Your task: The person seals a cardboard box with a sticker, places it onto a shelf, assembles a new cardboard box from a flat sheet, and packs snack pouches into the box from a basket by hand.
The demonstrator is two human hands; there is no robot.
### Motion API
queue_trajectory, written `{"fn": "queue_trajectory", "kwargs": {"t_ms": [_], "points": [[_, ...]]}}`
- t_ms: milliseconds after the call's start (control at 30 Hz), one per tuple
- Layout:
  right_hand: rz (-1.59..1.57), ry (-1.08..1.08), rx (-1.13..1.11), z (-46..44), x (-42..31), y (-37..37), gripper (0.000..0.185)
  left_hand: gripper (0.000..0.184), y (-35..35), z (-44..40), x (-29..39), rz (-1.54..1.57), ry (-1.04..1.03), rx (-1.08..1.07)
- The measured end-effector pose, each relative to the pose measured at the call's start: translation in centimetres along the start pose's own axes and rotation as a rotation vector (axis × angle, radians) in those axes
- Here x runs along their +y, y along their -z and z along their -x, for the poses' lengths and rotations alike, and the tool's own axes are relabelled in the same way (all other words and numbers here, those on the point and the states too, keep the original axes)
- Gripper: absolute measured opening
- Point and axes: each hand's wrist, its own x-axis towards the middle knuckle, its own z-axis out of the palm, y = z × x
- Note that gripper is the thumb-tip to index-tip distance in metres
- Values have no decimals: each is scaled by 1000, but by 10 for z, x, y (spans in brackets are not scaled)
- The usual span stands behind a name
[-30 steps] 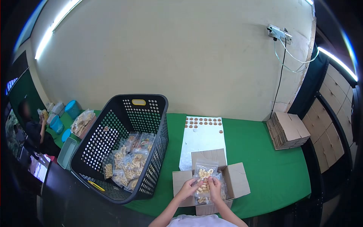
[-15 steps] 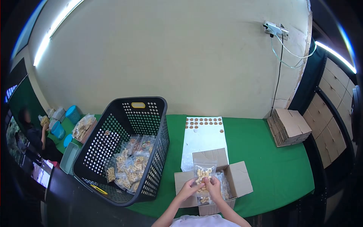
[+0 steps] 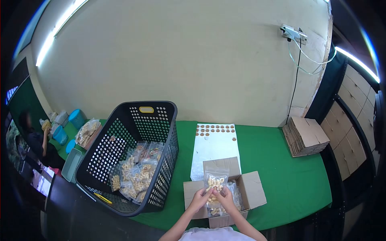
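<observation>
Between my two hands I hold a clear zip bag of pale curved snacks [image 3: 216, 180], upright above an open cardboard box [image 3: 255, 188]. My left hand [image 3: 200, 199] grips its left side, and my right hand [image 3: 226, 199] grips the right side, thumbs close together on the front over a small round sticker. Inside the box lie more clear bags [image 3: 235, 192], partly covered by my hands. Just behind the box is a white sticker sheet [image 3: 215, 150] with rows of round brown stickers along its top.
A large black perforated basket [image 3: 171, 132] with several snack bags [image 3: 138, 172] stands to the left. Flattened cardboard boxes [image 3: 307, 134] are stacked at the right of the green table [image 3: 289, 188]. Another person [image 3: 38, 140] works at far left, near blue containers [image 3: 60, 135].
My thumbs have drawn closer together on the front of the bag. The whole view has shifted slightly; the bag stays above the box.
</observation>
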Motion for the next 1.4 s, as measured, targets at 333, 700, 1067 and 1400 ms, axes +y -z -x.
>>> {"fn": "queue_trajectory", "kwargs": {"t_ms": [333,700,1067,1400], "points": [[42,-156,-108,3,-16,16,22,32,2,-8,-30,-97,-142,21],[-79,-57,-96,5,-12,10,30,30,3,-4,-12,-290,-275,9],[-179,-110,-79,2,-26,7,28,34,15,-8,-16,-118,-195,-15],[-146,1,86,-19,-53,1,10,35,10,-2,0,-151,-296,-148]]}}
